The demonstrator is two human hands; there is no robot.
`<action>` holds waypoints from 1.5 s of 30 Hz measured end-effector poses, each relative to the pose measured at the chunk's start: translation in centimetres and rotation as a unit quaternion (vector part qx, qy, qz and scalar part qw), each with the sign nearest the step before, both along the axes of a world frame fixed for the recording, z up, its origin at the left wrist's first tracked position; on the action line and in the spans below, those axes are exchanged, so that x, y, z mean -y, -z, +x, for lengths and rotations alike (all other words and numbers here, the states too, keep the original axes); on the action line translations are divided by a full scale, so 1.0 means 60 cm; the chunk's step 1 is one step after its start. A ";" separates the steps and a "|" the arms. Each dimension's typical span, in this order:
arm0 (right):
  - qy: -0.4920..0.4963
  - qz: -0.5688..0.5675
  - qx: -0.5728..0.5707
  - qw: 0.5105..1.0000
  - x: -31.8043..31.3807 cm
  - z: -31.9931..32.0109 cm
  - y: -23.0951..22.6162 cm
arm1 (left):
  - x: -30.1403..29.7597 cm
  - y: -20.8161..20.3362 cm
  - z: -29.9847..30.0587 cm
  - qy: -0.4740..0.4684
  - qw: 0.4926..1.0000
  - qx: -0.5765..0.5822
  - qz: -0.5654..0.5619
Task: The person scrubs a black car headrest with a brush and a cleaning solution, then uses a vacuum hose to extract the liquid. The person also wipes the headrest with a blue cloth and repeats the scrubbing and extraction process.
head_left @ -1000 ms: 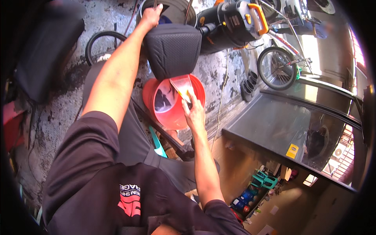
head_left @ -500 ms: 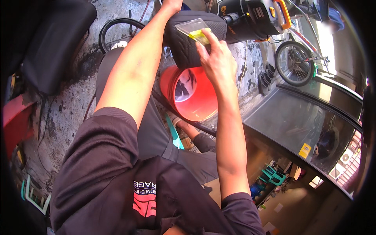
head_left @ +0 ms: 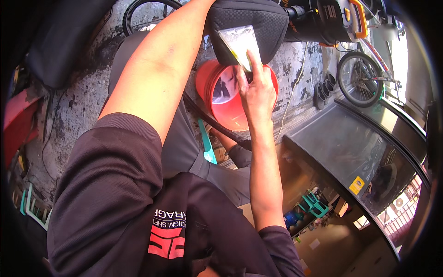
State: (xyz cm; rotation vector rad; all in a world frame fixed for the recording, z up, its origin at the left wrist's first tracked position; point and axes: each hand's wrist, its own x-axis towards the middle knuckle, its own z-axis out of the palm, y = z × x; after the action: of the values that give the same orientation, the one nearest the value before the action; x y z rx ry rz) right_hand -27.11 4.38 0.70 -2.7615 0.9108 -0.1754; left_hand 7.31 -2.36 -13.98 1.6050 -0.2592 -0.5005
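My right hand [head_left: 258, 94] grips a flat, see-through plate with a yellow part, which looks like a scraper [head_left: 239, 39]; glare whitens its face. The scraper is over the side of a black textured padded piece, perhaps a seat [head_left: 270, 32], and I cannot tell whether they touch. My left forearm [head_left: 170, 51] reaches up to the top edge beside the padded piece, with the hand itself out of the picture. Beneath the padded piece is a red bucket [head_left: 237, 113], partly hidden by it and by my right hand.
A black machine with an orange handle [head_left: 323, 21] stands right of the padded piece. Farther right are a bicycle wheel [head_left: 360, 79], dark slippers [head_left: 324, 92] and a glass panel [head_left: 334, 138]. A black seat-like cushion [head_left: 64, 41] is at the left, above worn grey flooring [head_left: 74, 115].
The scraper has turned in my right hand, and its face now catches glare. The view has shifted; the padded piece sits higher and farther right, and my left hand has left the picture.
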 end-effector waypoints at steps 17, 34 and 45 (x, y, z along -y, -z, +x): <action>0.027 -0.019 -0.019 0.999 -0.049 -0.120 0.075 | -0.001 0.014 0.020 -0.023 0.999 0.011 0.045; 0.092 -0.045 0.059 0.993 -0.012 -0.211 -0.099 | -0.008 -0.182 -0.064 0.213 0.970 -0.056 -0.101; -0.004 -0.018 0.029 0.999 0.031 -0.006 -0.171 | -0.005 -0.164 -0.067 0.182 0.979 -0.011 -0.096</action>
State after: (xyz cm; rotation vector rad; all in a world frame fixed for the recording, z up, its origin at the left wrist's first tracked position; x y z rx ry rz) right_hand -27.48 2.50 10.99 -2.7775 0.8909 -0.2707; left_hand 3.27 -2.04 -4.13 1.3671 -0.5730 -0.7497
